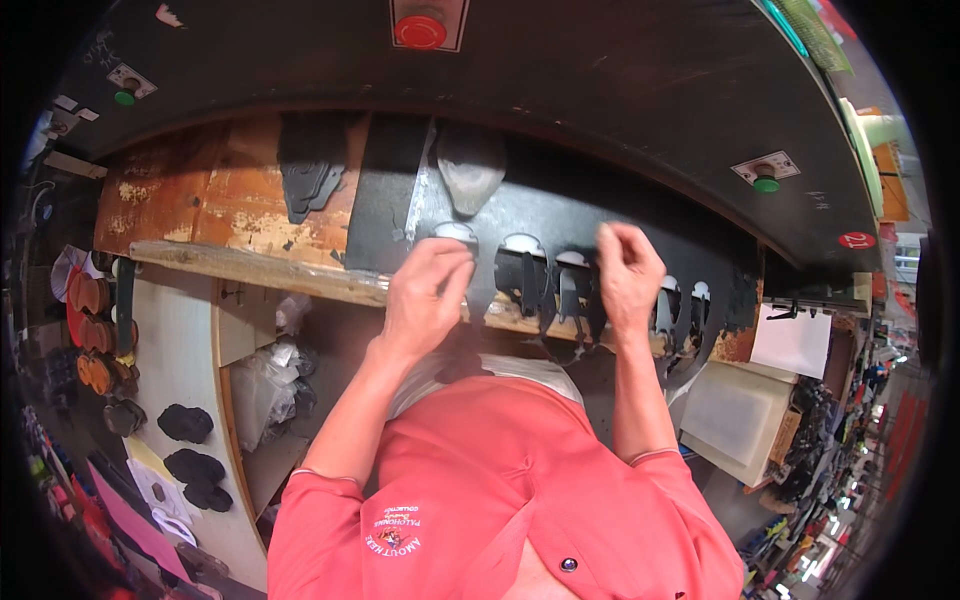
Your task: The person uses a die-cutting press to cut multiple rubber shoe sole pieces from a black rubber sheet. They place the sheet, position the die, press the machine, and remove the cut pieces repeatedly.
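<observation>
Along the front edge of a black work surface (560,215), several dark strap-like pieces with white, rounded ends lie in a row and hang down over the edge. My left hand (430,295) is closed in a pinch beside the leftmost dark strap (484,280); a white rounded end (455,231) shows just beyond its fingertips. My right hand (630,275) is raised over the row, its fingers curled together near another dark strap (597,300). Whatever either hand grips is too small or hidden. Between my hands sits a white end (522,243) with a dark strap hanging below it.
A grey, tongue-shaped piece (470,175) and stacked dark pieces (313,180) lie further back. Overhead, a black machine body (600,90) carries a red button (420,32) and green buttons. Plastic bags (268,395) fill a shelf below left; a pale box (735,415) stands at right.
</observation>
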Action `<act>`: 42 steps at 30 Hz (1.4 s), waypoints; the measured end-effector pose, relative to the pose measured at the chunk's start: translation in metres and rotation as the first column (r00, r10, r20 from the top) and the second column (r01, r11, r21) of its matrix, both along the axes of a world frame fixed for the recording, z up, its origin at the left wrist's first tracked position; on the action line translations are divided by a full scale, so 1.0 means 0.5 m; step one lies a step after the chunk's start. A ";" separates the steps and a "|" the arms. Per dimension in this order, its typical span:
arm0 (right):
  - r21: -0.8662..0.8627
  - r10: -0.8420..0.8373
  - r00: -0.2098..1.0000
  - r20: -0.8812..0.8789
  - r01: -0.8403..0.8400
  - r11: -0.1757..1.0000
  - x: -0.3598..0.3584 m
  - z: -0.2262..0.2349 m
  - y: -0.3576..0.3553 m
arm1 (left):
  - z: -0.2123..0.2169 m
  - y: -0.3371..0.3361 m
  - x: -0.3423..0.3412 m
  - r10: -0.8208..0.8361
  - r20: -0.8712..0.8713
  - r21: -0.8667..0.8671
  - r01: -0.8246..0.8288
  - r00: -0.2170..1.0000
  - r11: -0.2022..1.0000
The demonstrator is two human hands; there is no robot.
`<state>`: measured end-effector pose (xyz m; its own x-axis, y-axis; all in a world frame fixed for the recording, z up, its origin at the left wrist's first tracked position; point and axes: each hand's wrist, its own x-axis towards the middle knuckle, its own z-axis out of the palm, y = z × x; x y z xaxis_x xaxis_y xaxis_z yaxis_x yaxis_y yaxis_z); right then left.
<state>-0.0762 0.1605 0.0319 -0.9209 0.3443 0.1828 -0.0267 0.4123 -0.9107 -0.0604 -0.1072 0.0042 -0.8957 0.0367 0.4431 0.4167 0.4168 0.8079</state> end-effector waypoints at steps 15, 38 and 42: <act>0.171 0.329 0.943 0.055 -0.334 0.927 -0.163 -0.013 -0.225 | -0.030 -0.044 -0.120 0.127 -0.019 -0.200 -0.128 0.992 0.971; -0.791 0.391 0.919 -0.047 -0.273 0.547 -0.168 -0.017 -0.142 | 0.055 0.072 -0.144 -0.404 0.526 0.497 0.115 0.748 0.860; -0.785 0.379 0.923 -0.064 -0.281 0.552 -0.168 -0.016 -0.146 | 0.048 0.080 -0.140 -0.397 0.575 0.527 0.047 0.715 0.849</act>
<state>-0.1602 0.0877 0.0238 -0.9948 -0.0232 -0.0989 0.0985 -0.4585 -0.8832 -0.1305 -0.0674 0.0281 -0.9480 0.2316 -0.2184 -0.2453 -0.0941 0.9649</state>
